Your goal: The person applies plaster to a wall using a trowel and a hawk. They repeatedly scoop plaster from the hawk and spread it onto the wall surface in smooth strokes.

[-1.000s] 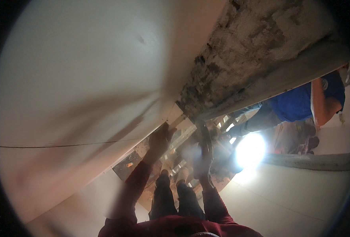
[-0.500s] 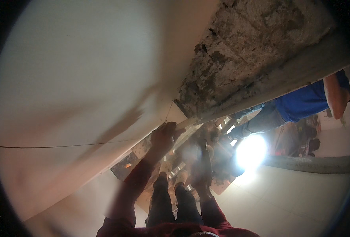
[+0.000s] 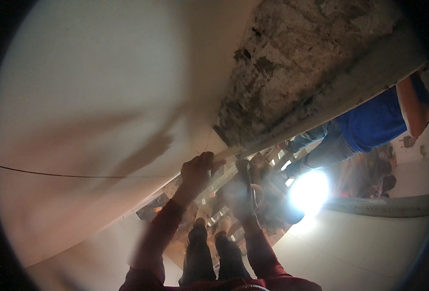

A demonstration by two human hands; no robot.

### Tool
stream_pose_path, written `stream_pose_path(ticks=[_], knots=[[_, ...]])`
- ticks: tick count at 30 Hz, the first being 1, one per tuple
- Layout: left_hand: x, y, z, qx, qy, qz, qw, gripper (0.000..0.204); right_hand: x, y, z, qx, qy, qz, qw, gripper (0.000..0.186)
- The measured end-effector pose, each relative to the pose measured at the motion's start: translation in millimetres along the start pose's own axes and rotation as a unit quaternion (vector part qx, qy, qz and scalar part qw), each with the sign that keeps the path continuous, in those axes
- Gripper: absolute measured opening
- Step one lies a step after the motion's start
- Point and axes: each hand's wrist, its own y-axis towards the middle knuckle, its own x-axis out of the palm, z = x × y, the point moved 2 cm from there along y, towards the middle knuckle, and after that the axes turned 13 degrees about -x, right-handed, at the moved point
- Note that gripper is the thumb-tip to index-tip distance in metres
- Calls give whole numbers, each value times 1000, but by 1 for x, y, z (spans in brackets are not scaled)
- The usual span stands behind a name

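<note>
My left hand [image 3: 196, 172] is raised to the corner where the pale wall meets the rough patch. Its fingers are closed around the end of a pale strip [image 3: 228, 154], which runs toward the corner. To its right, lower, my right hand [image 3: 241, 196] is closed on a thin flat tool [image 3: 249, 186] seen nearly edge-on, with a curved handle [image 3: 258, 195] beside it. Glare blurs that hand, so its exact kind cannot be told. The rough grey-brown wall patch [image 3: 292, 72] lies beyond both hands, above a long smooth ledge [image 3: 340, 104].
The smooth pale wall [image 3: 103, 77] fills the left, with a dark line [image 3: 69, 174] across it. A bright lamp [image 3: 310, 191] glares at right. Beyond the ledge is a person in a blue shirt [image 3: 374, 121]. My feet [image 3: 222, 225] stand above a slatted, cluttered area.
My right hand and the tool have risen slightly toward the corner. My left hand has shifted a little leftward and stays by the strip. The view has tilted slightly.
</note>
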Motion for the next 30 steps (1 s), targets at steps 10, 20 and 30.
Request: stream_pose_path(ticks=[10,20,30], knots=[[1,-4,5,-28,70,7,997,34,-4,38,-12,6,-92,-47,995,17],[-7,-4,1,-65,43,-4,997,32,-9,70,-59,213,295,99,926,29],[-6,0,7,-65,6,-2,998,31,-24,90,-75,-77,63,130,987,25]])
